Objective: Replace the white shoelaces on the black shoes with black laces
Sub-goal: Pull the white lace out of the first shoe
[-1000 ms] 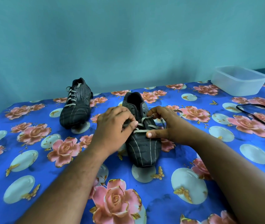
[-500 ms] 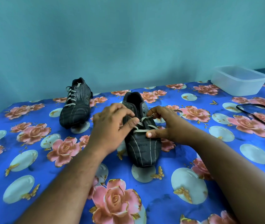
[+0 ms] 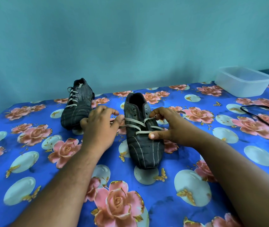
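left hand pinches white lace | right hand grips shoe

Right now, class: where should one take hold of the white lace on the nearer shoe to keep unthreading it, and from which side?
Pinch the white lace at its topmost threaded crossing, coming from above. The near shoe's upper eyelets are already bare, and the lower crossings lie flat, likely harder to lift.

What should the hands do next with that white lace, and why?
Probably keep pulling the white lace out of the near shoe. The top holes are already empty, the left hand pinches an end, and the right hand pinches another.
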Demonstrator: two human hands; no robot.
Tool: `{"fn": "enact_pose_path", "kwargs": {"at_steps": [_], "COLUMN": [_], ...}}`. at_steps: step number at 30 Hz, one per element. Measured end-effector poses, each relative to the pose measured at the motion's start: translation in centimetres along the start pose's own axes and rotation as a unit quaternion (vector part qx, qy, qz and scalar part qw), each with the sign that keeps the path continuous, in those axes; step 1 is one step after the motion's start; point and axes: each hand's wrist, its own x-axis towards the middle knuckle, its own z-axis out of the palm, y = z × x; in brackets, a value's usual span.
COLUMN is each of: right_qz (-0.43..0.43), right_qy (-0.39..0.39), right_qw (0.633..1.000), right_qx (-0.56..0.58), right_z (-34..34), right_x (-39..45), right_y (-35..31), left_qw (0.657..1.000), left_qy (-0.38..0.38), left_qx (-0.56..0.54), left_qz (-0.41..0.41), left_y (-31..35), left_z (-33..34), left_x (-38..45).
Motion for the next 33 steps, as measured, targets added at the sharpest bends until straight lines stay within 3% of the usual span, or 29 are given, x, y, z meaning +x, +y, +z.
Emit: {"fn": "enact_pose_path", "kwargs": {"at_steps": [2,5,8,10,15,19,22,28,33], "right_qz": [0.000,-0.001,-0.003,-0.003,0.002,0.004,-0.004,-0.076,-0.140], "right_qy": [-0.002,-0.002,-0.001,-0.002,-0.005,-0.008,-0.003,0.051,0.058], "right_qw": [1.000,1.000,1.000,1.000,1.000,1.000,1.000,0.995,0.986], "right_qx": [0.001,0.000,-0.001,-0.001,-0.003,-0.009,-0.021,-0.027,-0.069], "right_z": [0.0,-0.1,-0.1,-0.1,-0.1,-0.2,-0.3,-0.4,0.6], "right_x": [0.0,0.0,0.0,0.0,-0.1,-0.1,-0.2,-0.5,-0.3], "right_y": [0.0,0.0,0.0,-0.1,-0.2,-0.3,-0.4,-2.0,-2.5], "left_qw": [0.996,0.987,0.985,0.990,0.997,0.999,0.997,0.968,0.954], "left_qy": [0.016,0.002,-0.017,-0.005,-0.005,0.025,0.038,-0.134,-0.233], "left_qx": [-0.066,-0.078,-0.077,-0.050,0.065,0.010,-0.060,-0.175,-0.130], "left_qz": [0.052,0.139,0.153,0.133,-0.040,-0.045,-0.003,0.123,0.137], "left_y": [1.1,2.0,2.1,1.8,-1.0,-1.6,-0.2,0.9,0.9], "left_z": [0.0,0.4,0.7,0.6,0.3,-0.3,-0.1,0.6,0.5], "left_x": [-0.3,-1.0,-0.9,-0.6,0.4,0.7,0.3,-1.0,-1.1]}}
